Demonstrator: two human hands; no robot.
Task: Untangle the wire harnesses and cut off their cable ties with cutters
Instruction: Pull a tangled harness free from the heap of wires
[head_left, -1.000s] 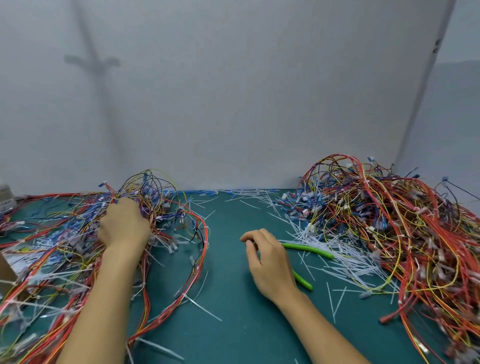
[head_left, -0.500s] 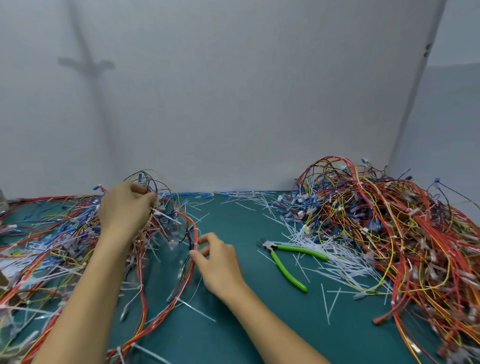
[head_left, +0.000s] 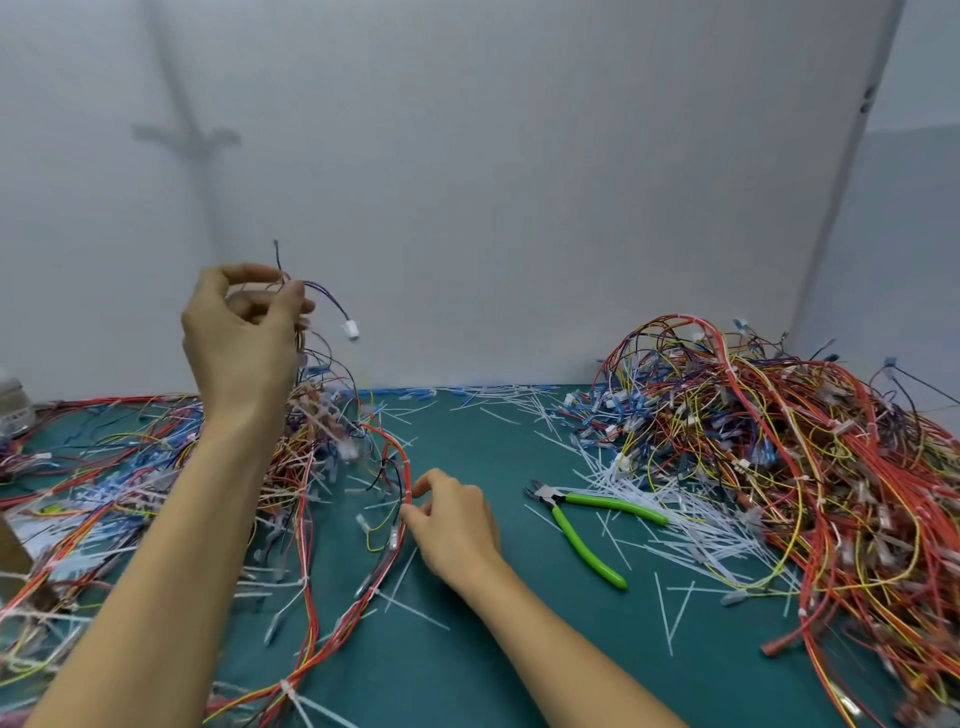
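My left hand (head_left: 244, 332) is raised well above the table and pinches thin dark wires of a wire harness (head_left: 332, 447); a white connector (head_left: 351, 330) dangles from them to its right. The harness hangs down from that hand into the tangled pile on the left (head_left: 104, 483). Low on the green mat, my right hand (head_left: 452, 525) pinches the harness's red wire bundle (head_left: 402, 467) between thumb and fingers. The green-handled cutters (head_left: 582, 530) lie on the mat to the right of my right hand, untouched.
A large heap of red, yellow and blue wire harnesses (head_left: 779, 467) fills the right side. Cut white cable ties (head_left: 649, 514) litter the green mat (head_left: 509, 654) around the cutters. A white wall stands close behind.
My right hand left the cutters and moved left to the red wires. My left hand rose from the left pile, lifting harness wires high above the table.
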